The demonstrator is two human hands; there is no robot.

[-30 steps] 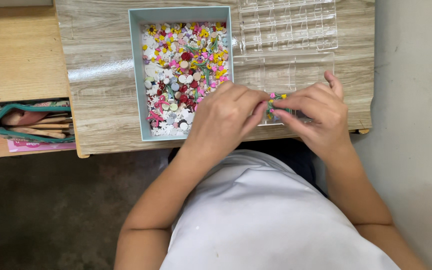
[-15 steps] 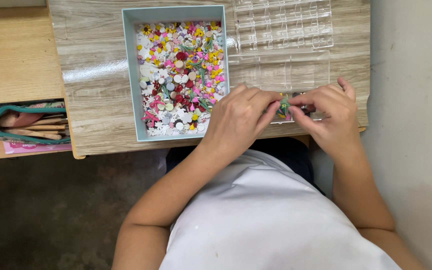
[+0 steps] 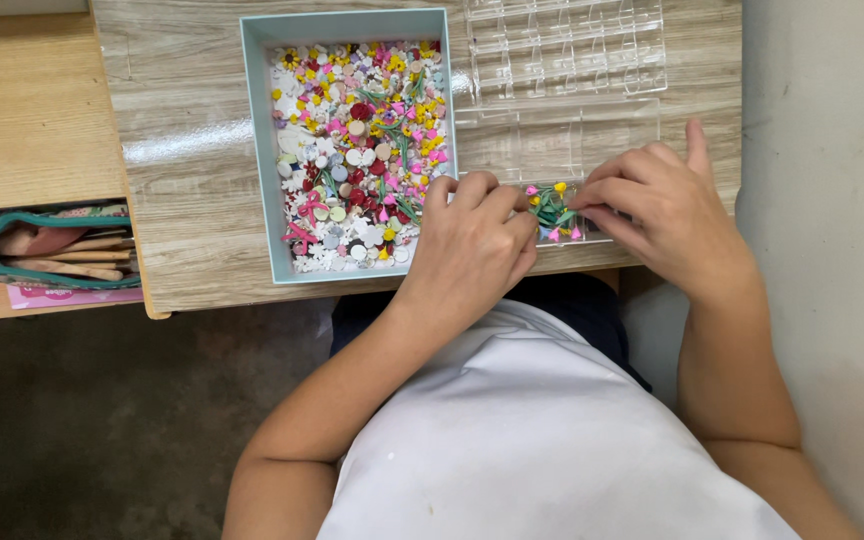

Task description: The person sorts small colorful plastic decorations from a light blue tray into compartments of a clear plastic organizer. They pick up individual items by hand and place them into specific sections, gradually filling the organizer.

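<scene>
The wood-grain desk (image 3: 202, 150) carries all items. A pale blue shallow tray (image 3: 257, 150) sits at its middle, reaching almost to the near edge, filled with small mixed beads and charms (image 3: 352, 150) in white, pink, yellow and red. A clear plastic compartment organiser (image 3: 562, 60) lies open toward the far right corner, its lower half running down to the near edge. A teal zip pouch (image 3: 42, 250) with wooden sticks rests on a lower shelf beyond the desk's left edge.

The left hand (image 3: 472, 245) lies just beside the tray's near right corner, fingers curled, tips pinched at a small cluster of green, pink and yellow beads (image 3: 552, 205) in a near compartment of the organiser. The right hand (image 3: 667, 215) meets it from the right, fingers bent down onto the same cluster; whether either hand has actually lifted a piece cannot be told.

Judgement: the pieces are very light, hard and smooth, prone to roll or scatter. A fingertip pinch across 1 piece's widest part suits them best.

Against the frame 0.5 s ago, both hands sit slightly further apart, exposing more of the cluster; tray and organiser are unmoved.
</scene>
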